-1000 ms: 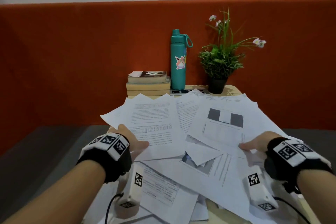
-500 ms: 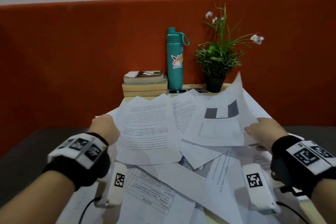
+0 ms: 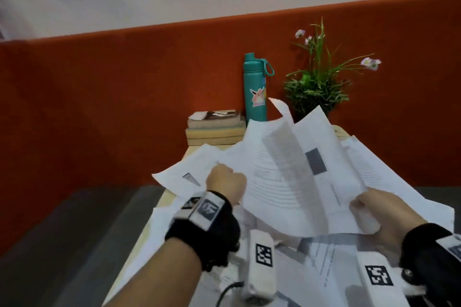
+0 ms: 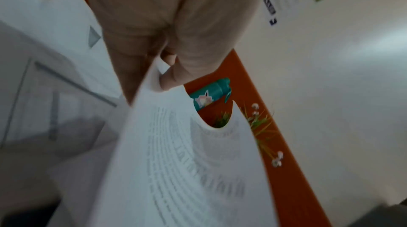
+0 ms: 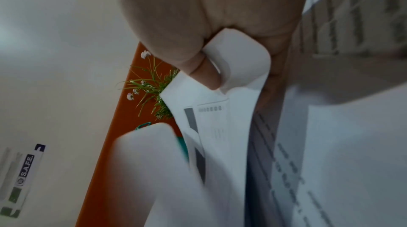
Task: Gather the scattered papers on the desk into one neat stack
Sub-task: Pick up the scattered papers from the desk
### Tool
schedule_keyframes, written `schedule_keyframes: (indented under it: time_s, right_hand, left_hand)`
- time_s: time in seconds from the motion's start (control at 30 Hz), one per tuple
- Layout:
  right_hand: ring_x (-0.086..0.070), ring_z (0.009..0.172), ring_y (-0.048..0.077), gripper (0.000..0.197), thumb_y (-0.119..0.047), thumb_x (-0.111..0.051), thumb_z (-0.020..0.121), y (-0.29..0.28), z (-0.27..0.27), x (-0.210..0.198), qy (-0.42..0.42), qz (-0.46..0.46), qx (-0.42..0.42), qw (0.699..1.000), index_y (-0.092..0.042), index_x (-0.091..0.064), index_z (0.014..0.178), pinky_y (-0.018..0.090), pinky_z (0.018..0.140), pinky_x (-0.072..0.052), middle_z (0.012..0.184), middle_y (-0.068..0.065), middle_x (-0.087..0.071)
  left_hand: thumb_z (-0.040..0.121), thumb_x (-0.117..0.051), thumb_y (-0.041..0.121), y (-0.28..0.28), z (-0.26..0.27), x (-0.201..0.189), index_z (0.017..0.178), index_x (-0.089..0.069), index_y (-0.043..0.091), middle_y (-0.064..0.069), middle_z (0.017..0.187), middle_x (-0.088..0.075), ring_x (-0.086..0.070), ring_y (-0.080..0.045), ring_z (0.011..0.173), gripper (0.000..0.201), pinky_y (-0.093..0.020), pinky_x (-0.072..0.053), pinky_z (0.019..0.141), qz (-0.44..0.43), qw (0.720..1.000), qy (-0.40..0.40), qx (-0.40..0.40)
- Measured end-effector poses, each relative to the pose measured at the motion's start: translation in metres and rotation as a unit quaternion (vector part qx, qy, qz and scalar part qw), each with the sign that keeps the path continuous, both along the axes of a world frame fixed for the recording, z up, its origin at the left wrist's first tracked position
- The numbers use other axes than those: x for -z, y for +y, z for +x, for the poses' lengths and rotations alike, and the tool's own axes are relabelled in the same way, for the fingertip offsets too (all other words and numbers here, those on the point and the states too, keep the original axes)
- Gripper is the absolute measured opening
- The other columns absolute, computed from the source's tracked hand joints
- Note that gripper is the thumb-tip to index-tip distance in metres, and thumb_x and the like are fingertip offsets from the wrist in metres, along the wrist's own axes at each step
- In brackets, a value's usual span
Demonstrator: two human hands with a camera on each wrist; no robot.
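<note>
Both grips pinch sheet edges (lifted) — left hand point(image 3: 225, 185), right hand point(image 3: 381, 217).

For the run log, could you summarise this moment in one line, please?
left hand grips sheet | right hand grips sheets | papers scattered

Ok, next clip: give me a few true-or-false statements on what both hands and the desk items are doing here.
1. The left hand pinches a printed sheet. True.
2. The right hand lies flat and holds nothing. False: it grips a sheet with dark blocks.
3. The teal bottle lies on its side. False: it stands upright beside the books.
4. Loose papers lie on the desk. True.
5. The potted plant stands left of the bottle. False: it stands to the right.
</note>
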State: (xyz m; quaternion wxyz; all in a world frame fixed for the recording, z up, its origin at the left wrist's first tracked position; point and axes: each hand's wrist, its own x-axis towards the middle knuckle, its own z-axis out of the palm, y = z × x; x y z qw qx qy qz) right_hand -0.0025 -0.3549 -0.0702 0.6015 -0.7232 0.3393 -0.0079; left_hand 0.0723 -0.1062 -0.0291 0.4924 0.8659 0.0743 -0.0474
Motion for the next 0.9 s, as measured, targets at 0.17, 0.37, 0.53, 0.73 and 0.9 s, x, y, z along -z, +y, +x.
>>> schedule_keyframes:
  time_s: [0.17, 0.37, 0.53, 0.73, 0.9]
  right_hand:
    - [-0.065, 0.094, 0.047, 0.020, -0.005, -0.046, 0.087, -0.004, -0.019, -0.002, -0.015, 0.092, 0.001, 0.996, -0.011, -0.063, 0.096, 0.060, 0.078, -0.047, 0.094, 0.022, -0.070]
    - [-0.061, 0.086, 0.039, 0.025, -0.030, -0.058, 0.081, -0.006, -0.015, 0.001, -0.056, 0.156, 0.045, 0.985, -0.019, -0.068, 0.101, 0.054, 0.082, -0.043, 0.097, 0.016, -0.070]
    - [-0.068, 0.107, 0.033, 0.053, -0.051, -0.073, 0.074, -0.010, -0.006, 0.001, -0.064, 0.123, -0.043, 0.989, -0.027, -0.064, 0.120, 0.063, 0.098, -0.041, 0.115, 0.004, -0.072]
    - [-0.073, 0.086, 0.041, 0.028, -0.008, -0.059, 0.090, -0.028, -0.002, 0.015, -0.032, 0.066, -0.051, 0.996, -0.010, -0.062, 0.117, 0.060, 0.090, -0.049, 0.100, 0.017, -0.076]
    - [-0.069, 0.096, 0.039, 0.036, -0.016, -0.063, 0.089, -0.046, 0.008, 0.022, -0.020, 0.054, -0.043, 0.997, -0.012, -0.057, 0.125, 0.056, 0.090, -0.049, 0.109, 0.016, -0.072]
  left_hand:
    - [0.089, -0.054, 0.021, -0.041, -0.001, 0.018, 0.144, -0.025, -0.001, -0.017, 0.145, -0.043, -0.047, -0.032, 0.129, 0.067, -0.035, -0.042, 0.106, 0.044, 0.988, 0.130, 0.070]
    - [0.089, -0.062, 0.012, -0.051, 0.004, 0.025, 0.131, -0.048, -0.001, -0.017, 0.137, -0.054, -0.054, -0.029, 0.125, 0.046, -0.027, -0.045, 0.087, 0.068, 0.985, 0.120, 0.100]
    - [0.084, -0.062, 0.007, -0.048, 0.004, 0.033, 0.115, -0.058, 0.000, -0.015, 0.107, -0.065, -0.062, -0.032, 0.105, 0.032, -0.035, -0.051, 0.086, 0.018, 0.982, 0.119, 0.144]
    - [0.082, -0.056, 0.058, -0.012, 0.021, 0.039, 0.139, -0.037, 0.008, -0.016, 0.147, -0.032, -0.031, -0.034, 0.136, 0.078, -0.045, -0.030, 0.108, 0.222, 0.971, 0.091, -0.017]
    - [0.082, -0.050, 0.063, -0.007, 0.042, 0.043, 0.137, -0.043, 0.012, -0.015, 0.153, -0.022, -0.023, -0.036, 0.138, 0.075, -0.048, -0.025, 0.108, 0.292, 0.952, 0.086, 0.005]
